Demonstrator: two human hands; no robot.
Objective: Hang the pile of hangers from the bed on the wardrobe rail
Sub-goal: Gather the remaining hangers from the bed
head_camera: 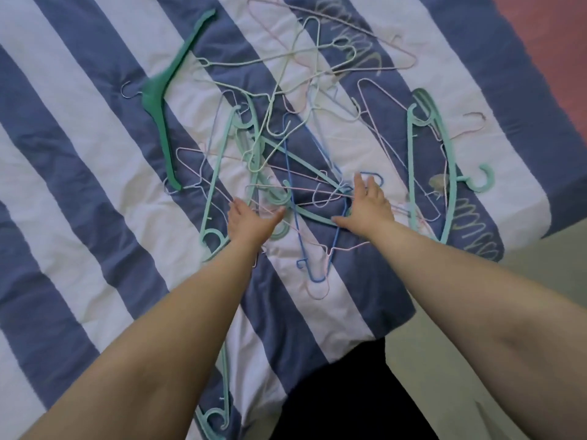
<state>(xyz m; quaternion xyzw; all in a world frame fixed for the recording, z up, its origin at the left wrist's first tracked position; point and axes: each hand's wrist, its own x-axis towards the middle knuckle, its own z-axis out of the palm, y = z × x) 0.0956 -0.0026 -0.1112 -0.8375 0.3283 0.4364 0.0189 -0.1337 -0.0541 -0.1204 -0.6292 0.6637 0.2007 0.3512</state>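
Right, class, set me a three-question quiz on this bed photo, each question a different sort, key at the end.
1. True or false: the dark green hanger lies apart from the tangle, on the side of the left hand.
2. Multiple choice: the striped bedcover is A) red and yellow, B) blue and white, C) plain black.
3. Fill in: the right hand rests with spread fingers on the pile of ____.

Key: 1 true. 2 B. 3 hangers.
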